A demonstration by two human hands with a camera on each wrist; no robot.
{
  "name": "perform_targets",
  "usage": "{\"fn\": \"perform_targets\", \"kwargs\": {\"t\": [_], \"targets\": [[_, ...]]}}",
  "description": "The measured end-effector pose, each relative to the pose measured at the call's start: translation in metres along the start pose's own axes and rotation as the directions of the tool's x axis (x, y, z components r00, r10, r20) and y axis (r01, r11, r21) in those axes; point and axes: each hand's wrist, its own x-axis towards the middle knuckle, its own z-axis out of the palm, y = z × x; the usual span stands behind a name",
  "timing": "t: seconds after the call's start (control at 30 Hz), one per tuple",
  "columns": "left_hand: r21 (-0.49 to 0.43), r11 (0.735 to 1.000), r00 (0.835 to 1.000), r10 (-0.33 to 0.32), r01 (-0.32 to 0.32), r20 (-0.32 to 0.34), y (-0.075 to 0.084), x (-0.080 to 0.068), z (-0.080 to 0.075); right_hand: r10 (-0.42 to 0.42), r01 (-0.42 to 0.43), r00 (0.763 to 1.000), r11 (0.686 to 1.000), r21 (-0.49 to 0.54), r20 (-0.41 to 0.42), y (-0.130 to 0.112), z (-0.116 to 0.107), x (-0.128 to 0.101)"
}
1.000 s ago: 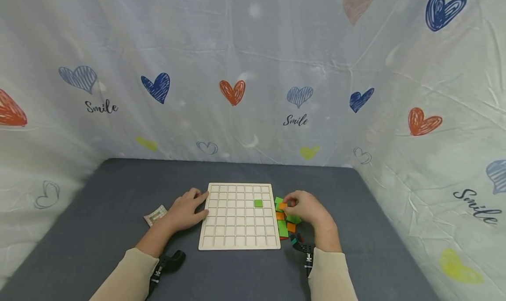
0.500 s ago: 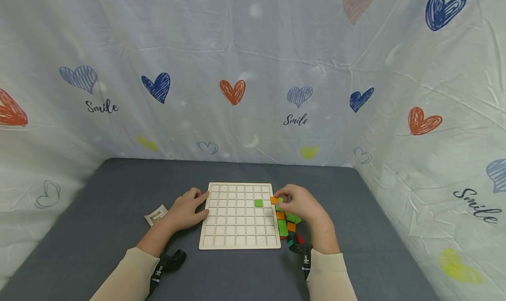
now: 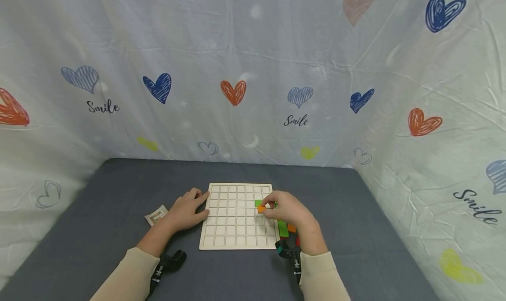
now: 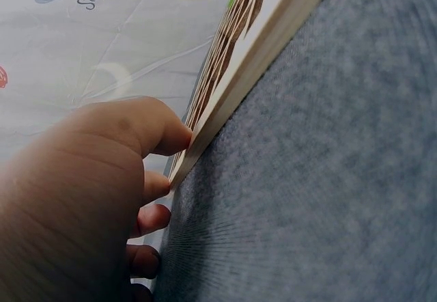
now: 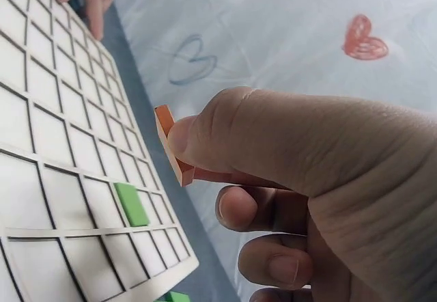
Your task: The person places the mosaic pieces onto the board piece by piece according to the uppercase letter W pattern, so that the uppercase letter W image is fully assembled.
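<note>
A wooden grid board point(image 3: 233, 219) lies on the dark table, with one green square tile point(image 5: 132, 204) set in a cell toward its right side. My right hand point(image 3: 290, 211) pinches an orange square tile point(image 5: 171, 145) between thumb and index finger, held above the board beside the green tile. The other fingers of that hand are curled loosely below. My left hand point(image 3: 189, 209) rests at the board's left edge, thumb and fingertips point(image 4: 179, 138) touching the rim.
A pile of green and orange tiles point(image 3: 283, 228), with some red, lies along the board's right edge, partly hidden by my right hand. A small card with a printed grid pattern point(image 3: 156, 215) lies left of my left wrist. A patterned curtain point(image 3: 257, 129) stands behind the table.
My right hand has carried the orange tile left from the pile, past the board's right edge, to beside the green tile. My left hand has stayed at the board's left edge.
</note>
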Motion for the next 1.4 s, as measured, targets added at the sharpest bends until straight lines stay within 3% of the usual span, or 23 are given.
{"fn": "perform_targets", "kwargs": {"t": [0.53, 0.9, 1.17, 1.4], "targets": [[0.003, 1.0, 1.0, 0.008, -0.008, -0.007, -0.003, 0.0, 0.001, 0.018, -0.015, 0.999, 0.998, -0.064, 0.037, 0.01, 0.027, 0.012], [0.012, 1.0, 1.0, 0.002, -0.002, -0.001, -0.004, 0.002, 0.003, 0.046, -0.047, 0.999, 0.988, -0.15, -0.012, 0.007, 0.027, 0.012], [-0.004, 1.0, 1.0, 0.007, -0.007, -0.003, 0.001, 0.004, 0.006, -0.009, -0.018, 0.996, 0.957, -0.291, -0.091, 0.005, 0.033, 0.011], [0.013, 1.0, 1.0, -0.002, 0.002, -0.013, -0.003, 0.001, 0.005, 0.016, -0.022, 0.999, 0.975, -0.222, -0.029, 0.009, 0.027, 0.003]]}}
